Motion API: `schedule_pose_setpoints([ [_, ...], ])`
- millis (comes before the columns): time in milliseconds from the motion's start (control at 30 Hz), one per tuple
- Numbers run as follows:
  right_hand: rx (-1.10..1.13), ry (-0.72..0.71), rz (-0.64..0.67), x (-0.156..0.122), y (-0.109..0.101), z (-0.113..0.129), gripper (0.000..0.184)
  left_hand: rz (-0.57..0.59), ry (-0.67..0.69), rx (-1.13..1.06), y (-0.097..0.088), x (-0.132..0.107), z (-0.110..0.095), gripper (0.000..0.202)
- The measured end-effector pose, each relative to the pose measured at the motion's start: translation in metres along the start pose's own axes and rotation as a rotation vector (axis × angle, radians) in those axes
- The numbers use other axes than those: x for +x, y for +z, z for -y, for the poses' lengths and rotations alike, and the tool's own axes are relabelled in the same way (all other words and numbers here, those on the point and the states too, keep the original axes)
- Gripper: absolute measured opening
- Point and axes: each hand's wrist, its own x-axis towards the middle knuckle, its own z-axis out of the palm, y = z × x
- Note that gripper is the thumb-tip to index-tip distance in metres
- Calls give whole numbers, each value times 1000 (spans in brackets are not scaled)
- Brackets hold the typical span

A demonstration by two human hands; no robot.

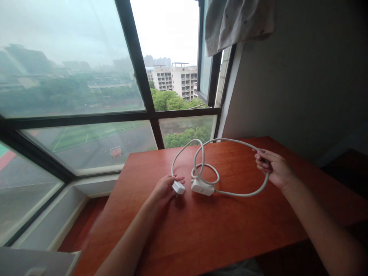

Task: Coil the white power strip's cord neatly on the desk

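A white power strip (202,188) lies on the reddish-brown table (218,234), with its white cord (235,194) looped above and beside it. Near the strip's left side, my left hand (164,189) is closed on the plug (178,187) at one end of the cord, just over the tabletop. My right hand (273,167) grips the cord farther right, its fingers wrapped round it and raised above the table. Between the hands the cord runs in a wide arc, with a smaller coil resting by the strip.
Dark-framed windows (151,92) stand behind the table, and one pane (204,57) at the right is swung open. A light curtain (238,23) hangs at the top. To the right is a grey wall (287,84). A white ledge (94,186) runs below the glass at left.
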Motion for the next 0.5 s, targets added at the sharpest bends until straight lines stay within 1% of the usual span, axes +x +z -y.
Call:
schedule_pose_setpoints([
  [167, -32, -8, -9, 1, -2, -3, 23, 3, -3, -3, 1, -1, -1, 14],
  [500, -55, -9, -13, 3, -7, -11, 23, 18, 3, -13, -4, 3, 1, 15],
])
